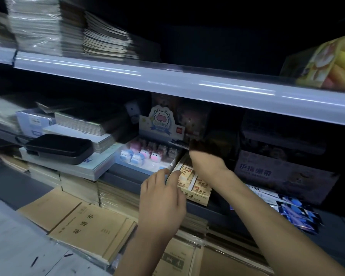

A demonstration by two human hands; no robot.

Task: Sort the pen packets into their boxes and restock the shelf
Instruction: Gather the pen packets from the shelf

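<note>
you seem mid-restock: your left hand [161, 198] curls its fingers at the yellow box [197, 188] edge, your right hand [204, 162] reaches into shadow; i cannot tell either grip.

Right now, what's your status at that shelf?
Left hand at yellow box corner, right hand deep behind it; both grips unclear. Cow tray tight alongside. Blue packets loose at right.

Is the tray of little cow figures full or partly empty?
Partly empty: the tray shows bare floor at its front right, beside the cow figures.
</note>
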